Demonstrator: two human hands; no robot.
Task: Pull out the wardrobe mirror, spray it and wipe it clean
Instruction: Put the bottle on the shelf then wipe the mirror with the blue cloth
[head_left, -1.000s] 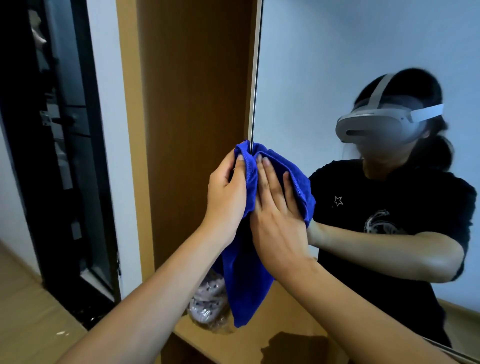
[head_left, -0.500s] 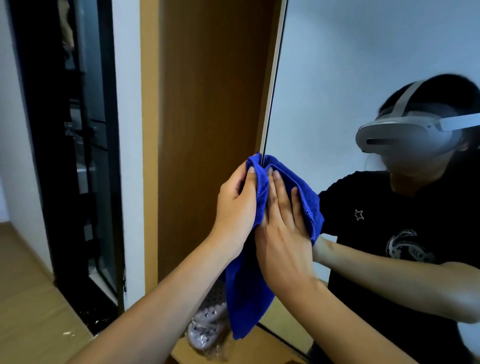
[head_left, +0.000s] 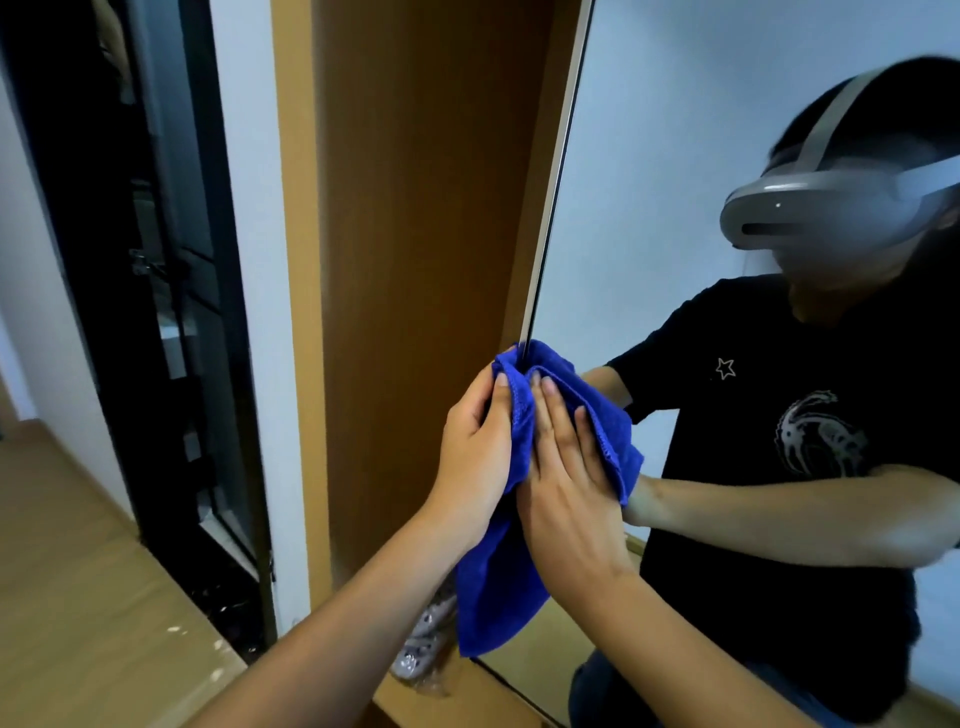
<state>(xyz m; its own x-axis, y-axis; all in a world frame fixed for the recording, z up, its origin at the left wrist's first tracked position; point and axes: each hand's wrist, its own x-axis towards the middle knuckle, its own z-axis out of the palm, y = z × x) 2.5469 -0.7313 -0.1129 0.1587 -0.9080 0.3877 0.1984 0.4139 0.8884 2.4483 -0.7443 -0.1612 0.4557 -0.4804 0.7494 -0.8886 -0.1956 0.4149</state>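
Observation:
The pulled-out wardrobe mirror fills the right side, its thin edge running down the middle of the view. A blue cloth is folded over that edge. My left hand presses the cloth against the back side of the edge, fingers curled onto the fabric. My right hand lies flat on the cloth against the glass face, fingers straight. The cloth's lower end hangs loose below both hands. The mirror reflects a person in a headset and black shirt.
The brown wardrobe panel stands directly left of the mirror edge. A wooden shelf below holds a bagged grey item. A dark doorway and a wooden floor lie to the left.
Both hands and the cloth have slid down the mirror's edge. The view has shifted so the mirror edge sits further right and the reflection is larger.

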